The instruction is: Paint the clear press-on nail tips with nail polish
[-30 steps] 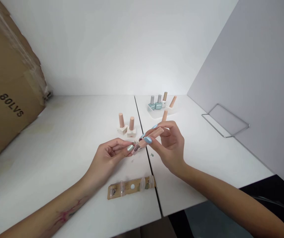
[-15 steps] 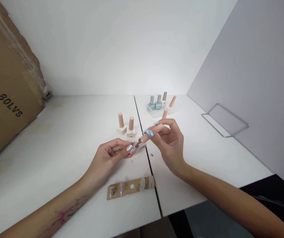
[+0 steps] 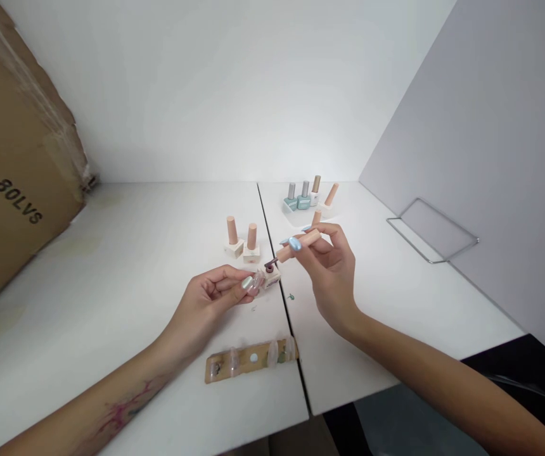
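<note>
- little cream polish bottle (image 3: pixel 270 277), open, pinched in the fingertips of the left hand (image 3: pixel 210 297), right over the white table (image 3: pixel 111 285) seam
- peach cap (image 3: pixel 301 246) pinched by the right hand (image 3: pixel 329 266), just off the bottle
- two peach-capped bottles (image 3: pixel 240 239) right behind
- teal bottles (image 3: pixel 298 197) on a white tray (image 3: pixel 291 218) further back
- strip of clear nail tips (image 3: pixel 248 361) lying up front, fwiw

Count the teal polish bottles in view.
2. One teal polish bottle and a second teal polish bottle stand side by side on the white tray; others could be hidden.
</note>
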A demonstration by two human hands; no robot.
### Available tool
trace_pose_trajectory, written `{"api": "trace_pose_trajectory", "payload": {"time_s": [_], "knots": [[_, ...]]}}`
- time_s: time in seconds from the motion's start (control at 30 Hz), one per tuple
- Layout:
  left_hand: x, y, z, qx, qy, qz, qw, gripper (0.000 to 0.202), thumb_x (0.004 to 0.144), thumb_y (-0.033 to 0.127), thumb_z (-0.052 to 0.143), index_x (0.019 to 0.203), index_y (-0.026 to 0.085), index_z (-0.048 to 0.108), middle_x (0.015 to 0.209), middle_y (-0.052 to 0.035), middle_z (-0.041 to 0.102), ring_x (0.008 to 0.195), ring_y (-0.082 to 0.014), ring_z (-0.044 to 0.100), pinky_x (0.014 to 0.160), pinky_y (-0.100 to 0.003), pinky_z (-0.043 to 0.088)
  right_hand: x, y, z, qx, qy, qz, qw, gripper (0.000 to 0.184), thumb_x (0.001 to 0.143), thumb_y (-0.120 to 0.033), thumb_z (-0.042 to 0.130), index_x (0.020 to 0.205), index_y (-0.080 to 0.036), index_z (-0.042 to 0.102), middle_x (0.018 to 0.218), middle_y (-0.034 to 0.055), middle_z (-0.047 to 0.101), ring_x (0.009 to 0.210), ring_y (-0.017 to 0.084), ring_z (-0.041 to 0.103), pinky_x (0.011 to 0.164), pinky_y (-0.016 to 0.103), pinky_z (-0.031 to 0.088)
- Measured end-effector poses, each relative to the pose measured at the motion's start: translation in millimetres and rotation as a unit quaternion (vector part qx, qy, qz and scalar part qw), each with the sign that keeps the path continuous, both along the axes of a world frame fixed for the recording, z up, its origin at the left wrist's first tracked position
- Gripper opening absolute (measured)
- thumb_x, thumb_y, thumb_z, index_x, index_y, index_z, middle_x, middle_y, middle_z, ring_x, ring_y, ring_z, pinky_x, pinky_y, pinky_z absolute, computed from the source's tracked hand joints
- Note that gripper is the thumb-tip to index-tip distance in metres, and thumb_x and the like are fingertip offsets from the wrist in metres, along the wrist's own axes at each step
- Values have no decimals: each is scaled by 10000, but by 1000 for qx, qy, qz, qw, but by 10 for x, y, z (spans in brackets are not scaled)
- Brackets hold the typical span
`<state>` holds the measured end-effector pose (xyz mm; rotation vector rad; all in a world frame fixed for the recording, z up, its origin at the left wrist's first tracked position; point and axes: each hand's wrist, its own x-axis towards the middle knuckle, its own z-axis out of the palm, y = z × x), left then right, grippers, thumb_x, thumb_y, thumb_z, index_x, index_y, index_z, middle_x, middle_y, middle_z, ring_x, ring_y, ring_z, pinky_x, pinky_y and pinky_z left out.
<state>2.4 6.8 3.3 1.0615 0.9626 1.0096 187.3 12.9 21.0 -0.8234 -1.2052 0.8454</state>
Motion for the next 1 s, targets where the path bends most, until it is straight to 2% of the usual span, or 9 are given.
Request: {"api": "trace_pose_trajectory", "payload": {"time_s": [0.17, 0.3, 0.53, 0.67, 0.77, 1.0], "knots": [[-28, -7, -23, -8, -3, 8, 1000, 146, 784, 321, 771, 888, 220, 752, 864, -24, 798, 791, -103, 699, 781, -171, 531, -4, 12, 9, -5, -2, -23, 1000, 223, 834, -308, 698, 937, -266, 503, 741, -46, 712, 730, 163, 711, 837, 413, 547], [-37, 0, -35, -5, 5, 20, 1000, 213, 802, 341, 749, 983, 230, 759, 940, -46, 797, 870, -138, 714, 842, -215, 551, -7, 9, 10, -6, 5, -23, 1000, 225, 825, -320, 706, 926, -268, 512, 781, -40, 727, 722, 163, 714, 857, 429, 552], [-40, 10, -55, -5, 14, 33, 999, 285, 814, 370, 727, 1053, 217, 756, 1078, -79, 772, 1008, -194, 710, 935, -280, 554, -10, 32, 21, -15, 9, -24, 1000, 230, 828, -342, 702, 911, -271, 499, 697, -53, 707, 735, 172, 716, 843, 429, 566], [-36, -3, -33, -12, 3, 30, 999, 309, 821, 352, 724, 1100, 221, 739, 1121, -75, 760, 1088, -195, 683, 994, -279, 518, -3, 29, 14, -20, 10, -24, 999, 231, 826, -335, 705, 903, -268, 498, 692, -49, 701, 791, 176, 714, 824, 409, 566], [-27, -12, -10, -10, 6, 24, 1000, 290, 805, 341, 743, 1072, 227, 746, 1099, -64, 768, 1062, -189, 691, 961, -263, 528, 5, 27, 10, -19, 12, -19, 1000, 227, 829, -327, 704, 908, -269, 501, 689, -50, 698, 788, 170, 708, 797, 388, 566], [-3, -16, 36, 20, 57, 52, 997, 198, 719, 356, 809, 840, 205, 769, 887, -56, 797, 867, -191, 721, 831, -287, 561, 11, 20, 16, -14, -3, -6, 1000, 236, 829, -329, 699, 932, -264, 497, 722, -45, 705, 750, 176, 723, 839, 431, 561]]}}
